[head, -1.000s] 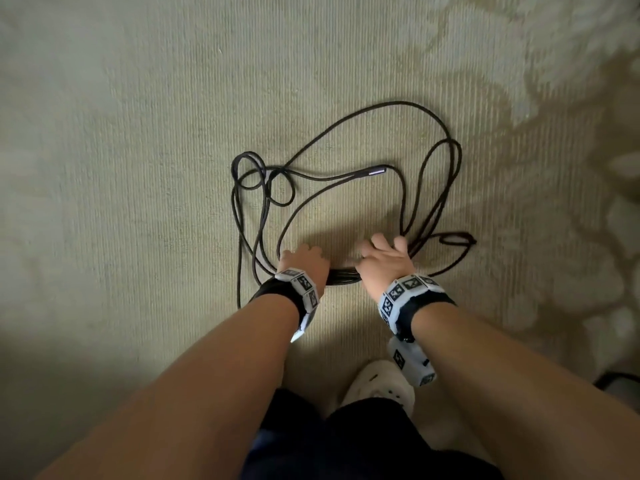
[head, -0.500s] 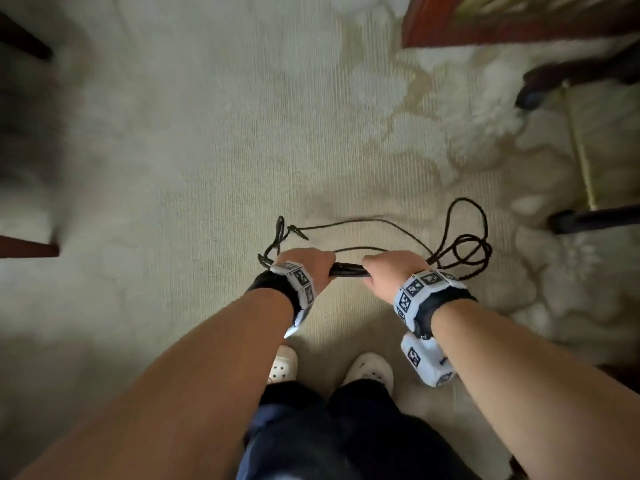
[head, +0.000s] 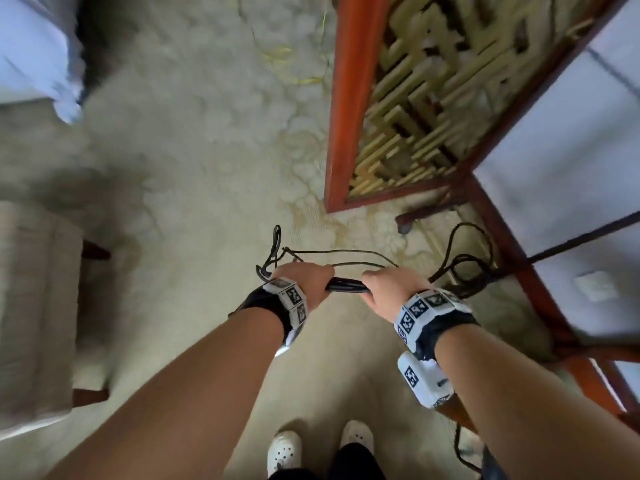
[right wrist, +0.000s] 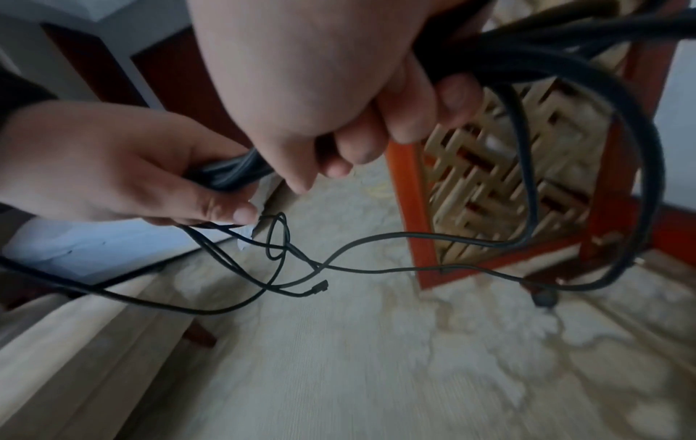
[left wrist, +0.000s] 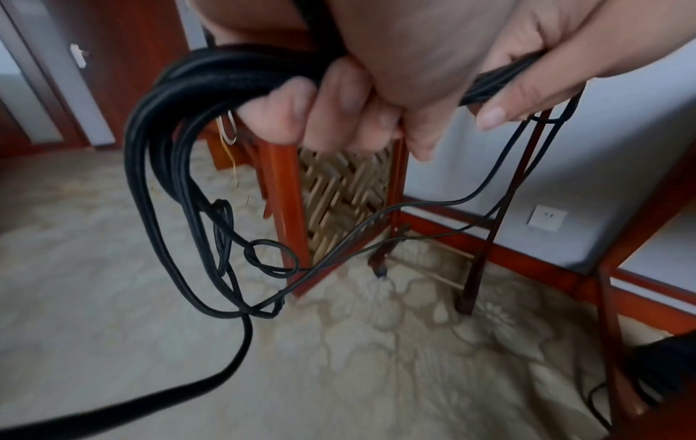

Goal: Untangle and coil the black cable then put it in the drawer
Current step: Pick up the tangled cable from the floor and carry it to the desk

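The black cable [head: 346, 285] is gathered into a thick bundle held level between my two hands, above the carpet. My left hand [head: 304, 279] grips its left end, and thin tangled loops [head: 273, 251] hang out beyond the fist. My right hand [head: 391, 284] grips the right end, where more loops [head: 464, 268] droop. In the left wrist view my fingers [left wrist: 327, 116] curl round the strands [left wrist: 177, 166], with a small knot-like loop [left wrist: 271, 256] below. In the right wrist view thin strands cross and a plug end [right wrist: 320, 287] dangles free. No drawer is in view.
A red-framed wooden panel with pale lattice [head: 415, 98] stands ahead on the right, with dark wooden legs [head: 519, 271] and a wall socket [head: 594, 287] beside it. A beige upholstered seat [head: 34, 306] is at the left. My white shoes [head: 284, 452] stand on the patterned carpet [head: 207, 168].
The cable has come up off the carpet with both hands still gripping its bundled middle. The view has risen and swung toward the wooden furniture on the right.
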Tool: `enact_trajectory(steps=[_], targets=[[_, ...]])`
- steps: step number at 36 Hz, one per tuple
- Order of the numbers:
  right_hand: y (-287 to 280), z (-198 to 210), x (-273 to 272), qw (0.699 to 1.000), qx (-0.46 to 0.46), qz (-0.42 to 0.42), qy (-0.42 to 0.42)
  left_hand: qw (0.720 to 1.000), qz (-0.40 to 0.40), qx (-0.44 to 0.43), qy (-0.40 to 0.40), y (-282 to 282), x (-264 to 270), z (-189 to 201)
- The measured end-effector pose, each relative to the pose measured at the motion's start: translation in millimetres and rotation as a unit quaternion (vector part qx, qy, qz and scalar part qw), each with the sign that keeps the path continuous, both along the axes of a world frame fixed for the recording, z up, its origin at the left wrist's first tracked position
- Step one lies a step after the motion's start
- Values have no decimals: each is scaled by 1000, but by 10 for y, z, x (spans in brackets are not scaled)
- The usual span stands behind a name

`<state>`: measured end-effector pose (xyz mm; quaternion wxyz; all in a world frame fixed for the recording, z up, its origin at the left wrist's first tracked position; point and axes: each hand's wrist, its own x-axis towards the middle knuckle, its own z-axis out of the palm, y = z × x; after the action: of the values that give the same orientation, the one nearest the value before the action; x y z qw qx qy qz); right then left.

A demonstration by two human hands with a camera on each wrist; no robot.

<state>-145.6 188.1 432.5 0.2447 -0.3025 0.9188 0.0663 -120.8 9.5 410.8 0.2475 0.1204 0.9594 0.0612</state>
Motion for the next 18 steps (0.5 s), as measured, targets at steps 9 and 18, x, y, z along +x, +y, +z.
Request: enact_trajectory(steps=[9,18], targets=[[662,1684,-96,994,32,-102,29,992,-99,8,82,717,-445,1670],[1909,2961,494,958,35,-260,114,964,-222,31,145,2092,-385,2844]])
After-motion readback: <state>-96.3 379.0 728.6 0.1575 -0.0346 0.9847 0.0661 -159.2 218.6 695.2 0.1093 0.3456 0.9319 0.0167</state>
